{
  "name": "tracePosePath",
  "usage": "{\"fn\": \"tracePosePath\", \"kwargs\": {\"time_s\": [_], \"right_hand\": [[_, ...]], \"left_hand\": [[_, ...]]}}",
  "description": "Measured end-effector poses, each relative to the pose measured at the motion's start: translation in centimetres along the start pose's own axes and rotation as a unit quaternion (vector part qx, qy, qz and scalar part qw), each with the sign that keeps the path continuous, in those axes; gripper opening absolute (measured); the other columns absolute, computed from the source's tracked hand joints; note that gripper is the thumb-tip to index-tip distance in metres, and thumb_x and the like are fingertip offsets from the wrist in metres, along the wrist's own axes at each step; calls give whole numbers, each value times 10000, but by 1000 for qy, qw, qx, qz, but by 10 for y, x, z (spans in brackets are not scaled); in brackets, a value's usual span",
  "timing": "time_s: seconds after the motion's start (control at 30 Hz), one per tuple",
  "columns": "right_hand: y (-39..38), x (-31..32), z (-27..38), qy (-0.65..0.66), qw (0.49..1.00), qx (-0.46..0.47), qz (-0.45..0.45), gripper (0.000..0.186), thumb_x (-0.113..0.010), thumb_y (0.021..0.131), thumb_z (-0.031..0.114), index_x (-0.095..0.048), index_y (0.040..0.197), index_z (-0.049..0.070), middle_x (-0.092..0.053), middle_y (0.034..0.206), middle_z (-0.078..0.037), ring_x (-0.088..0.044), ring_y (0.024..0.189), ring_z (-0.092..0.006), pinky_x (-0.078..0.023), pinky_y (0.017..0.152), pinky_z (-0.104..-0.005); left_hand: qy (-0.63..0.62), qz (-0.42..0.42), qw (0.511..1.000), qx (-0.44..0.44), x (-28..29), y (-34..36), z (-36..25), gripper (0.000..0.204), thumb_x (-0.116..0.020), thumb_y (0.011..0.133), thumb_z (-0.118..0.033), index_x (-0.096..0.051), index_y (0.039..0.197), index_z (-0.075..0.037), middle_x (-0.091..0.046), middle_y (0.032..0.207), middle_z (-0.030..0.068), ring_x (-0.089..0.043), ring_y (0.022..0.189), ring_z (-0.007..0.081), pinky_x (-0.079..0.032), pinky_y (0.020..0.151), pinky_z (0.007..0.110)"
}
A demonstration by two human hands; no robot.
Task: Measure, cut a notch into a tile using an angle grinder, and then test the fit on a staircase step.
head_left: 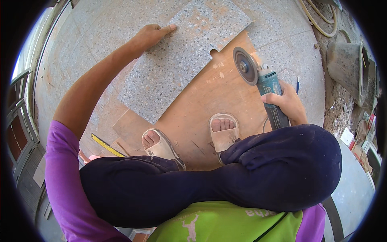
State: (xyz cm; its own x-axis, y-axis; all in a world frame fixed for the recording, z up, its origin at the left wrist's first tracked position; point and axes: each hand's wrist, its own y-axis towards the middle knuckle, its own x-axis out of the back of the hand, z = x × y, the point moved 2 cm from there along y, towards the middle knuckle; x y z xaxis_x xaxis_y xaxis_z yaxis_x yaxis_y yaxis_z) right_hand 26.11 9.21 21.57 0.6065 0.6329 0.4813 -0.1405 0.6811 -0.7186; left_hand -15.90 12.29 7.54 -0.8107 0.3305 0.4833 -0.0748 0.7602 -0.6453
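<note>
A speckled grey terrazzo tile point(177, 64) slants across a brown board point(189, 129) on the floor. Midway along its right edge is a small rounded notch. My left hand point(154, 35) is closed on the tile's far left edge, thumb on top; the other fingers are mostly hidden. In my right hand point(289, 101) is a teal and black angle grinder point(271, 90), gripped round the body. Its round cutting disc point(246, 66) stands to the right of the notch, apart from the tile. Whether the disc is spinning, I cannot tell.
My sandalled feet point(223, 129) rest on the board, near the tile. A blue pencil point(298, 85) lies beyond my right hand. Far right are a dusty bucket point(346, 66) and a pale hose point(322, 20). A yellow ruler or level point(107, 145) lies beside my left knee.
</note>
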Motion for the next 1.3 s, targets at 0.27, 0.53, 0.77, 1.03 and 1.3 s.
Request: {"fn": "tracePosePath", "kwargs": {"time_s": [0.27, 0.53, 0.77, 1.03, 1.3], "right_hand": [[3, -13, 22, -81, 996, 27, -10, 569, -806, 663, 394, -682, 967, -70, -686, 803, -184, -654, 707, -246, -510, 669, -364], [9, -31, 34, -100, 994, 49, -10, 513, -811, 672, 374, -680, 894, -69, -676, 733, -173, -656, 653, -247, -510, 627, -365], [14, -39, 36, -121, 991, 53, -22, 558, -828, 668, 401, -676, 901, -82, -684, 749, -197, -673, 671, -256, -523, 634, -378], [16, -39, 42, -134, 989, 58, -18, 559, -827, 670, 393, -674, 913, -87, -681, 755, -201, -671, 673, -254, -525, 632, -378], [18, -37, 41, -124, 990, 63, -23, 518, -809, 684, 351, -675, 940, -79, -686, 763, -189, -672, 679, -248, -525, 639, -372]], "left_hand": [[14, -21, 1000, 7, -20, 9, -5, 749, -484, 988, -641, -619, 1340, 7, -638, 1304, 248, -610, 1224, 398, -410, 1101, 503], [20, -28, 999, -11, -16, 7, -1, 741, -460, 1000, -628, -613, 1344, 10, -625, 1324, 253, -597, 1242, 394, -400, 1112, 497], [22, -26, 999, -19, -17, 8, 5, 769, -451, 1005, -619, -582, 1364, 48, -590, 1360, 287, -581, 1263, 424, -405, 1115, 487], [19, -4, 999, -37, -19, 14, 4, 797, -451, 1012, -610, -552, 1374, 92, -560, 1386, 318, -560, 1287, 449, -399, 1120, 500], [49, 3, 999, -12, -24, 17, 0, 783, -411, 1010, -640, -549, 1413, 18, -567, 1406, 267, -555, 1310, 415, -351, 1169, 491]]}}
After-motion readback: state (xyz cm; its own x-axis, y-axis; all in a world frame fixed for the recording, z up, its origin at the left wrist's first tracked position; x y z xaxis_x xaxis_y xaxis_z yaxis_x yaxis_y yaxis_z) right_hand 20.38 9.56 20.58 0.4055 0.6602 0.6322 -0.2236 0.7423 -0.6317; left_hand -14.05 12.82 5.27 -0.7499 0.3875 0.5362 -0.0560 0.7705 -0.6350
